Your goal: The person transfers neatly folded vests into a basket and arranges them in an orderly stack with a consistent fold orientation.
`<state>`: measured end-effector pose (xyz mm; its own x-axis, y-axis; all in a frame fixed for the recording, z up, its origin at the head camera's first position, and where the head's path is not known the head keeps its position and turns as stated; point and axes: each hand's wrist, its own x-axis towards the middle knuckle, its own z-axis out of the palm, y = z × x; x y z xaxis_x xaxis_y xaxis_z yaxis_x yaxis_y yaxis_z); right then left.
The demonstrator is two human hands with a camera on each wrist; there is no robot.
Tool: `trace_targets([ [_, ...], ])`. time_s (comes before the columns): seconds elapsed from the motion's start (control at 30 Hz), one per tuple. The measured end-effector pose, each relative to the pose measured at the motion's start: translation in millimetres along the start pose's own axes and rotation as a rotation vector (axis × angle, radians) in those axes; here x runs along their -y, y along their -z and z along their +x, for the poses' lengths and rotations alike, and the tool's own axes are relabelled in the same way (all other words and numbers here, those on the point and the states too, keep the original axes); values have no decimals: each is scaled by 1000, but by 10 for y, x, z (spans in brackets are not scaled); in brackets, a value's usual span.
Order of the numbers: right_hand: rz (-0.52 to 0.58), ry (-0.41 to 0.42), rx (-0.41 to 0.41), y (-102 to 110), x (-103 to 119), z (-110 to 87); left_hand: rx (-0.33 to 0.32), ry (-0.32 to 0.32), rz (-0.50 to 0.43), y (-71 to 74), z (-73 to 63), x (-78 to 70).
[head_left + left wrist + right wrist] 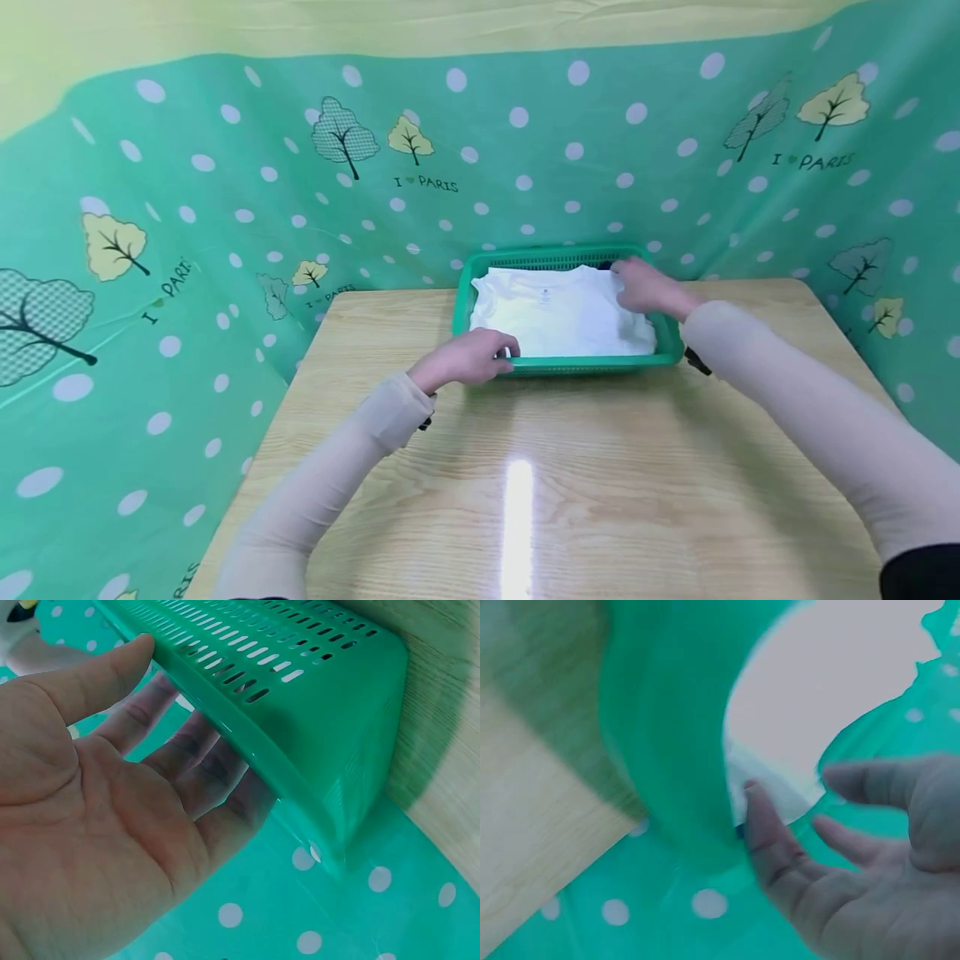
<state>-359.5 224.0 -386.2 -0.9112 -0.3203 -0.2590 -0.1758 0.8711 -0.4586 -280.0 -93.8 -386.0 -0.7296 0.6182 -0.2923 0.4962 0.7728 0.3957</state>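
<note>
A green plastic basket [585, 363] with slotted walls sits at the far side of the table, holding a folded white shirt [551, 321] with its neckline toward the back. My left hand [474, 354] grips the basket's front left rim. In the left wrist view, the thumb lies on the outer side of the slotted wall [337, 697] and the fingers reach behind the rim. Over the basket's back right corner is my right hand [647, 287], by the shirt's edge. The blurred right wrist view shows its fingers [776, 859] spread apart near the white cloth [825, 675].
Something dark [604, 265] peeks out behind the shirt at the basket's back right. The wooden table [615, 483] extends toward me, with a bright light reflection on it. A green dotted cloth [517, 150] hangs behind and along both sides.
</note>
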Motion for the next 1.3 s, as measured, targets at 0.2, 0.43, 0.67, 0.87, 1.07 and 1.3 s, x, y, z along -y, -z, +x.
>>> trace_targets([
  [0.2, 91, -115, 64, 208, -132, 214, 14, 2, -10, -7, 13, -44],
  [0.43, -123, -103, 26, 229, -146, 241, 21, 3, -5, -40, 35, -90],
  [0.67, -219, -56, -122, 147, -189, 277, 24, 11, 14, -70, 47, -99],
  [0.87, -314, -66, -190, 153, -314, 277, 24, -10, 9, -70, 65, -120],
  [1.07, -332, -41, -197, 158, -272, 266, 37, -27, -17, 42, 44, -146],
  [1.3, -508, 32, -205, 129, -249, 292, 9, -32, 22, 219, 130, -156],
])
